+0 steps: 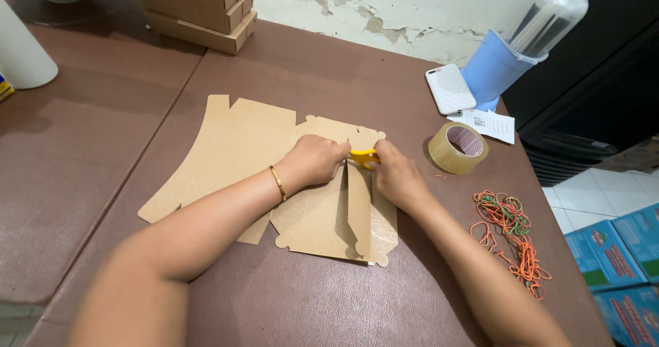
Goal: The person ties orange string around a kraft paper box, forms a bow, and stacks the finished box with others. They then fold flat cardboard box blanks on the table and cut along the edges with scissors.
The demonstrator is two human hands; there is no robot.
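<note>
Flat brown cardboard box blanks [226, 148] lie stacked on the brown table [288, 299]. My left hand [317, 160] is closed in a fist and presses down on the top blank [319, 220] near its far edge. My right hand [395, 175] grips a small yellow tool [362, 157], probably a cutter, against the same blank between the two hands. A raised cardboard flap [359, 206] runs toward me from under the tool. A thin gold bangle [277, 182] is on my left wrist.
A roll of clear brown tape [458, 148] sits right of my right hand. Orange and green rubber bands [511, 240] lie near the right edge. A white phone [449, 88], paper slip [489, 124] and blue pitcher [508, 59] stand behind. Folded boxes [199, 7] are stacked far left.
</note>
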